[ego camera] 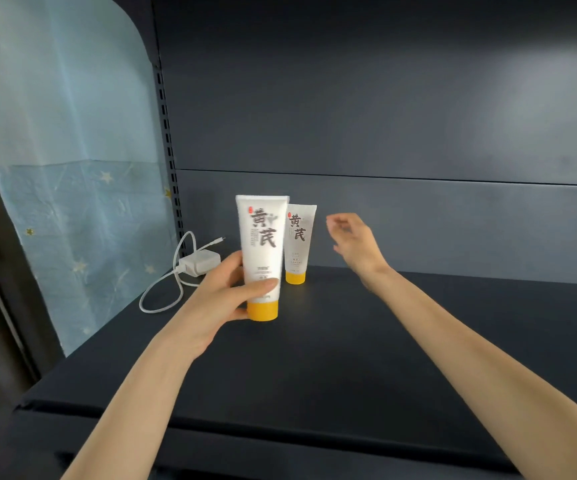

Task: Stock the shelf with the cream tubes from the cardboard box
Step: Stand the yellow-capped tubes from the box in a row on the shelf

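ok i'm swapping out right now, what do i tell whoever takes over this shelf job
Left hand grips the front tube upright, cap down, on or just above the shelf; not yet released.
Right hand is open, holds nothing, right of the rear tube, not touching it.
Done: rear tube stands near the back panel.
Left: release the front tube, fetch more; cardboard box out of view.

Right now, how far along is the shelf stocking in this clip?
Done: the rear tube stands cap down near the back of the shelf. In hand: the left hand grips the front tube, upright, yellow cap at shelf level; the right hand hovers open beside the rear tube, holding nothing. Left: releasing the front tube; the cardboard box is out of view, so how many remain cannot be told.
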Motion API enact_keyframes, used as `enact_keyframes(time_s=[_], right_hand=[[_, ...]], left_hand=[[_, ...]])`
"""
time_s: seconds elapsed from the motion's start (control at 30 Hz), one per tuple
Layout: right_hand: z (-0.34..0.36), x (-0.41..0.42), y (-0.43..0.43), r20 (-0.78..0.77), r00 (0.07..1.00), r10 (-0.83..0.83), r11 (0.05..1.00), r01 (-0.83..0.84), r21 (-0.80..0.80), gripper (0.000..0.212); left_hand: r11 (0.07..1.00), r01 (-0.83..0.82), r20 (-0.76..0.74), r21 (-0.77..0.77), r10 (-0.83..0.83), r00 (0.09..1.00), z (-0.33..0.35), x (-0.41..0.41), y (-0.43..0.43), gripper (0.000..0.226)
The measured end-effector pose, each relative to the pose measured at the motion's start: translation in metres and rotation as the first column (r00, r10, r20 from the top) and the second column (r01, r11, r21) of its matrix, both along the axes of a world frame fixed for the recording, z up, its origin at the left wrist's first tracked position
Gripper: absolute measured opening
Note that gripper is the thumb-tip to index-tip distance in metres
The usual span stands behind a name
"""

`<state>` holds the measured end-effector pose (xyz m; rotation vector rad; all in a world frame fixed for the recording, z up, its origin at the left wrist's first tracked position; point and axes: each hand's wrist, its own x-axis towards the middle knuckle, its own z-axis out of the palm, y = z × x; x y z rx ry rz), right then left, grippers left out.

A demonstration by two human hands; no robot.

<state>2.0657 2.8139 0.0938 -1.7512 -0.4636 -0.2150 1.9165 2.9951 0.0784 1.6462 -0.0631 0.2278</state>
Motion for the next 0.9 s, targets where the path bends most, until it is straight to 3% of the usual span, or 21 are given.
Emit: enact_keyframes(time_s=[0.07,0.17,0.3,0.47,0.67,0.8,0.87,0.9], right_hand=[[0.01,-0.017,-0.007,-0.031,0.995,0.094,0.99,-0.091,0.105,0.026],[0.02,-0.043,-0.015,-0.061,0.971,0.23,0.954,-0.213,0.211,0.043],[0.022,-0.068,-0.027,-0.061,0.944,0.324,0.905,-0.291,0.31,0.046],[0.014,-0.077,-0.042,-0.033,0.952,0.303,0.902,-0.276,0.333,0.025],[0.008,-0.074,-0.055,-0.041,0.964,0.261,0.928,-0.239,0.285,0.032],[0.001,-0.066,-0.058,-0.06,0.952,0.299,0.926,-0.274,0.261,0.033],[-0.003,-0.059,-0.058,-0.093,0.939,0.331,0.92,-0.299,0.252,0.031],[-0.005,-0.054,-0.059,-0.12,0.934,0.337,0.919,-0.299,0.259,0.03]], left_hand=[[0.998,-0.008,0.017,0.055,0.007,1.0,0.003,0.003,-0.012,0.045],[0.994,-0.061,0.042,0.087,0.058,0.997,0.006,0.009,-0.028,0.042],[0.994,-0.077,0.074,0.078,0.071,0.995,0.005,0.015,-0.047,0.036],[0.993,-0.08,0.098,0.09,0.071,0.993,0.003,0.02,-0.068,0.031],[0.986,-0.066,0.12,0.15,0.048,0.992,-0.007,0.022,-0.087,0.033],[0.936,-0.025,0.092,0.35,-0.008,0.996,-0.006,0.017,-0.082,0.034],[0.839,0.011,0.03,0.544,-0.032,0.999,-0.008,0.009,-0.072,0.046],[0.741,-0.01,0.015,0.672,0.0,1.0,-0.011,0.005,-0.065,0.054]])
